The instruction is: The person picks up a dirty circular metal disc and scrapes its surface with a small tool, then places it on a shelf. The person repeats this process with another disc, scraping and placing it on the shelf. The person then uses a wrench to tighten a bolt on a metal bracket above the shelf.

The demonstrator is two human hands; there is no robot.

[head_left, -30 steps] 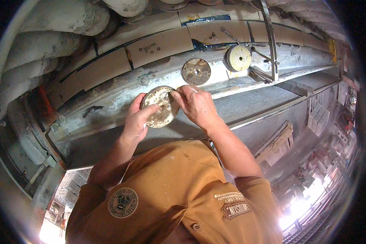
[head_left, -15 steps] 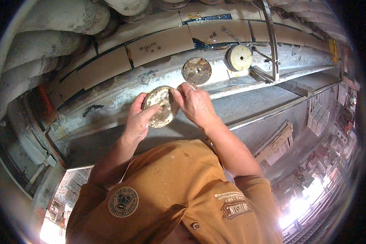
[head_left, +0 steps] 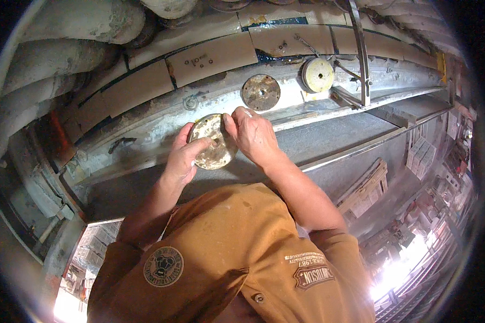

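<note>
My left hand (head_left: 182, 159) grips a worn round metal disc (head_left: 215, 153), with its thumb lying across the face near the centre hole and its fingers behind the rim. The disc's face is blotched off-white and brown, and its edge is yellowish. At the disc's upper right rim, my right hand (head_left: 251, 135) is closed, thumb against the edge and fingers curled. Whether it also pinches something small there is hidden. Just beyond it, a brown, stained disc (head_left: 261, 92) with a centre hole lies on the ledge. Farther right stands a thicker, pale yellow disc (head_left: 318, 76).
Brown cardboard sheets (head_left: 213, 60) line the back, with several small nuts or washers (head_left: 202, 61) on one. A wrench (head_left: 306, 44) lies on another. An upright metal bracket (head_left: 361, 54) rises at the right. Large rounded grey rollers (head_left: 81, 27) hang at upper left.
The held disc has turned slightly so its face shows a little more fully. My right hand has shifted slightly left and up along the rim.
</note>
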